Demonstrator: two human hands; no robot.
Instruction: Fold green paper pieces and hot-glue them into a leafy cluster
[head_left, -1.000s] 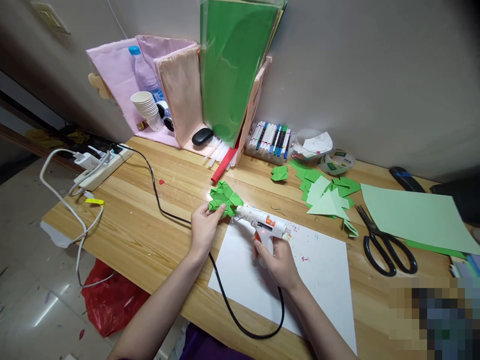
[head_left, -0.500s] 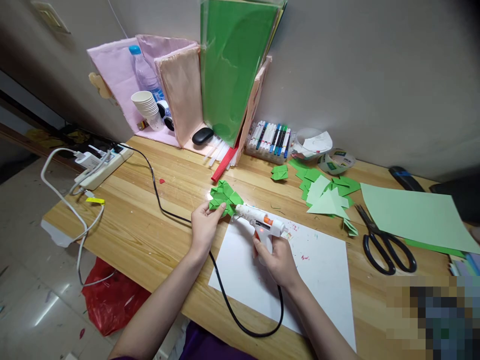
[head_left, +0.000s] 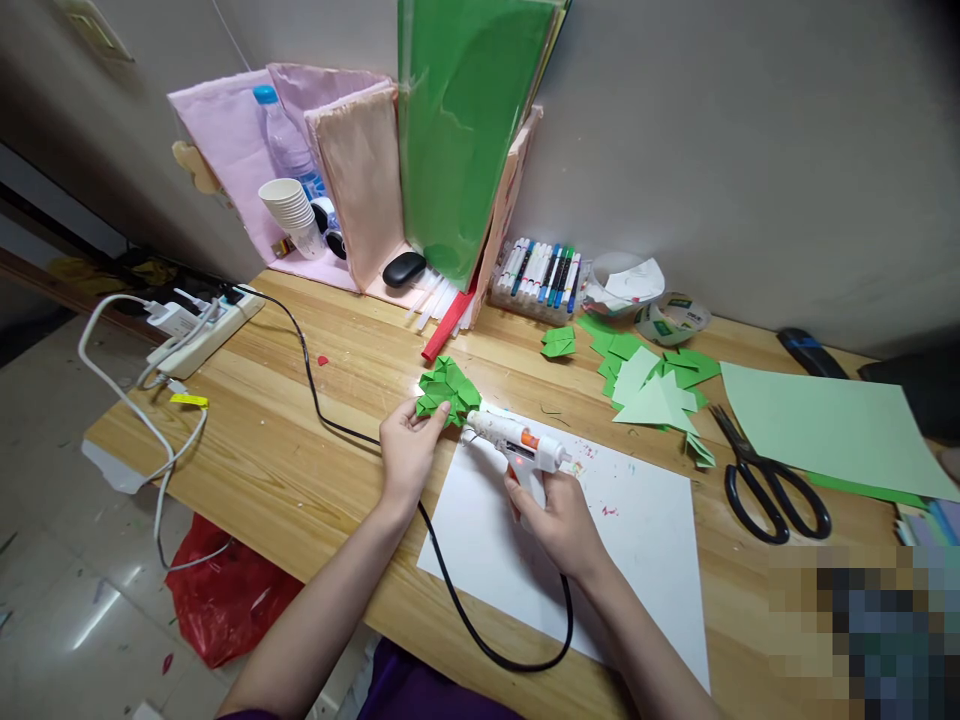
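My left hand (head_left: 411, 445) pinches the near edge of a folded green paper piece (head_left: 448, 388), thumb on top. My right hand (head_left: 559, 515) is wrapped round the grip of a white hot glue gun (head_left: 517, 437) with an orange part and a small red light. The nozzle points left, right beside the paper's lower right edge; I cannot tell if they touch. A black cord (head_left: 469, 622) loops from the gun below both hands. Under the gun lies a white sheet (head_left: 630, 560) with red marks.
Black-handled scissors (head_left: 772, 485), green paper pieces (head_left: 656, 395) and a pale green sheet (head_left: 832, 420) lie to the right. Markers (head_left: 536, 280) and a tape roll (head_left: 673, 320) stand at the back. A red paper strip (head_left: 448, 325) sticks forward. At left is a power strip (head_left: 210, 330).
The glue gun's nozzle has shifted slightly left and down along the paper's edge. My left hand still holds the green piece, nearly unmoved.
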